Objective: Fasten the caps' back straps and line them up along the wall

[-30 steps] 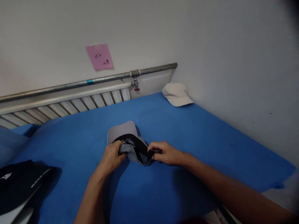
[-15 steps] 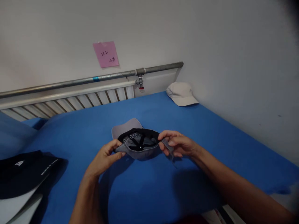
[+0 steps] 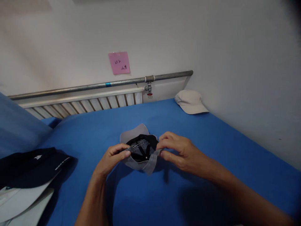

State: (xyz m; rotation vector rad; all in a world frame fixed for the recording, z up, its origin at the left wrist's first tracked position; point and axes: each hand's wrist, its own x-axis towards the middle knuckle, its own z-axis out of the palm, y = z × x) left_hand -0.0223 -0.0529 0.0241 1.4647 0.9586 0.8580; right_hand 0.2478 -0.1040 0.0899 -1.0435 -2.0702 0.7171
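Over blue bedding (image 3: 211, 141), left hand (image 3: 110, 158) and right hand (image 3: 181, 151) pinch an upturned grey cap (image 3: 140, 154), label unreadable.

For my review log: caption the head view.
Left hand and right hand grip an upturned grey cap above blue bedding.

Grey cap (image 3: 140, 150): pale grey on brim and crown, black lining inside, a black label with small pale print. The bed (image 3: 211, 141) is a solid bright blue, no pattern at all, and the pillow (image 3: 18, 125) is a softer, duller blue. The second cap (image 3: 190, 102) is plain cream. The black cap (image 3: 30, 166) shows a white logo and white lettering, with something white (image 3: 21, 204) beneath it. The wall (image 3: 235, 47) is plain off-white, and the note (image 3: 118, 62) is pink with dark handwriting. The pipe (image 3: 77, 88) is dull metal grey with one blue band, the valve handle (image 3: 150, 94) is red, and the radiator (image 3: 94, 104) slats are white.
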